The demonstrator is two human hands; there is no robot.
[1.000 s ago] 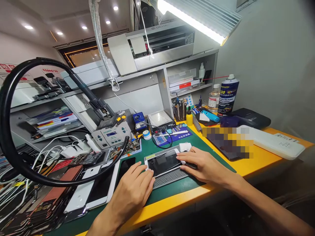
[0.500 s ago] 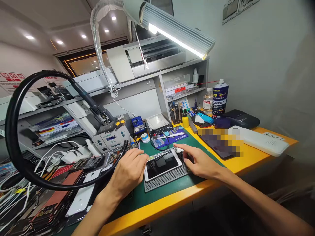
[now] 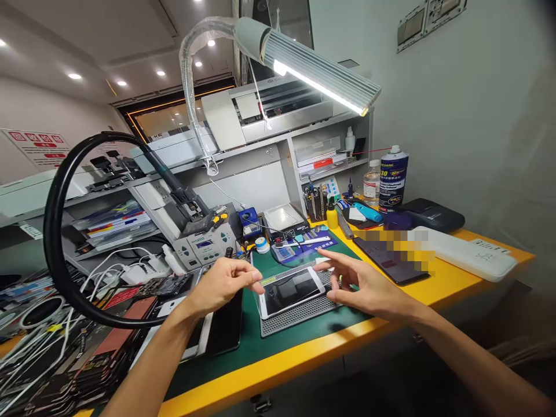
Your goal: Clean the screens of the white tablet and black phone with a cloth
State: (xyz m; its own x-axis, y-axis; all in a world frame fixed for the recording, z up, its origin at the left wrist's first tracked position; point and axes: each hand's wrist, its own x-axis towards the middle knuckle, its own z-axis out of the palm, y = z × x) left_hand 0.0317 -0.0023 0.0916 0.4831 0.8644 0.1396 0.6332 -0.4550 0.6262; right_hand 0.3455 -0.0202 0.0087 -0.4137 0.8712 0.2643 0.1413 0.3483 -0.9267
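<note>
Up have come the left hand [image 3: 223, 284] and right hand [image 3: 360, 284] off the white phone [image 3: 291, 292] they touched a second ago! Here's the yellow desk [image 3: 260, 373], on it the green mat [image 3: 256, 344], then the grey perforated pad [image 3: 295, 317], phone face-up on top. Right fingers spread and free; left fingers bunched by its left end, their grip impossible to tell.
</note>
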